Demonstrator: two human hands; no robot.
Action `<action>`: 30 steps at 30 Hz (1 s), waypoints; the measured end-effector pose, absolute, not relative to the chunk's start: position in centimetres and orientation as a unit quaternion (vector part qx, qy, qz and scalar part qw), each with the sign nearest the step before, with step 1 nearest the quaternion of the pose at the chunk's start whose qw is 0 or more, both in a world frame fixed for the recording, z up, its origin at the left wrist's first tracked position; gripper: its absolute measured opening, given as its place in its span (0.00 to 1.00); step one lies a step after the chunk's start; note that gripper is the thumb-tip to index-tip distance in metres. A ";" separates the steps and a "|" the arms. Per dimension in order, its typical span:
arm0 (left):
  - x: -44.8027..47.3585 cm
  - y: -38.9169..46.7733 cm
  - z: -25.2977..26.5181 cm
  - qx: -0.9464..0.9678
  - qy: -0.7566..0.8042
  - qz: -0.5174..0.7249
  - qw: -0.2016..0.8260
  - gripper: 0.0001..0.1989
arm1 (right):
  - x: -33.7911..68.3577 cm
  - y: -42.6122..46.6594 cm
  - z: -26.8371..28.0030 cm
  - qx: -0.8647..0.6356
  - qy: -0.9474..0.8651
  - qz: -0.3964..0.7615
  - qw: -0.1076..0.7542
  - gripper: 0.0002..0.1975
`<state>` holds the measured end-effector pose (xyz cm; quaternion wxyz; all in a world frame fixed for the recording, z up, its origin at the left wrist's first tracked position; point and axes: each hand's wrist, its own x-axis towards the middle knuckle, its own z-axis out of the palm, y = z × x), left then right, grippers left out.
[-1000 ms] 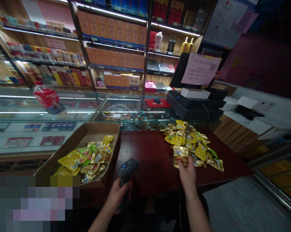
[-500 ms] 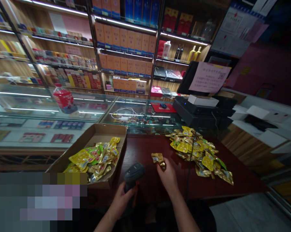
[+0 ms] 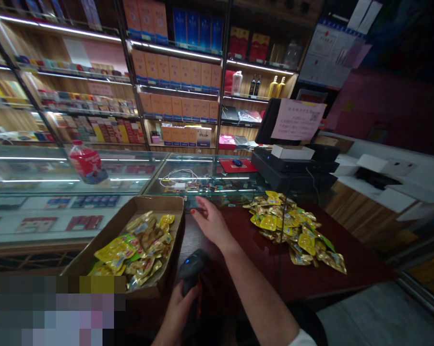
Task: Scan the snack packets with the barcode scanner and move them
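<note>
My left hand point(image 3: 181, 303) is wrapped round the grip of a black barcode scanner point(image 3: 194, 264), low at the front of the dark red table point(image 3: 235, 283). Reaching left, my right hand point(image 3: 210, 220) hovers beside the right wall of a cardboard box point(image 3: 176, 230), fingers apart and nothing in them. Inside the box lie several shiny snack packets point(image 3: 145, 240), gold, yellow and green. A larger heap of similar packets point(image 3: 292, 226) covers the right part of the table. A thin dark cable hangs in front of that heap.
Behind the table runs a glass display counter point(image 3: 138, 168) with a red-labelled bottle point(image 3: 86, 163) and a white charging cable point(image 3: 181, 180) on top. A monitor bearing a pink paper point(image 3: 298, 120) stands above a black cash drawer point(image 3: 292, 175). Stocked shelves line the wall.
My right hand has swung left to the box and let go of the gold packet it held, now among the packets there. A blue light shows on the scanner; the view has shifted slightly.
</note>
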<state>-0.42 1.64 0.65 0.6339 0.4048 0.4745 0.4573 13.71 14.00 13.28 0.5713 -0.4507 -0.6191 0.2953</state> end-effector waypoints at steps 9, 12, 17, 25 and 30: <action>-0.7 2.1 -0.3 0.404 0.473 0.433 0.652 0.24 | 32.4 11.3 5.3 -0.858 -0.423 -0.140 0.254 0.22; -0.6 2.1 -0.3 0.407 0.470 0.456 0.636 0.23 | 33.3 10.2 3.7 -0.843 -0.459 -0.155 0.234 0.27; -0.6 1.9 0.3 0.411 0.460 0.438 0.654 0.24 | 31.9 8.2 1.4 -0.802 -0.481 -0.163 0.314 0.33; -0.3 1.7 0.3 0.410 0.457 0.447 0.650 0.21 | 25.3 6.8 -2.1 -0.672 -0.591 -0.029 0.445 0.29; -0.4 1.4 0.3 0.402 0.479 0.441 0.644 0.19 | 23.6 7.3 -3.3 -0.683 -0.561 0.079 0.461 0.35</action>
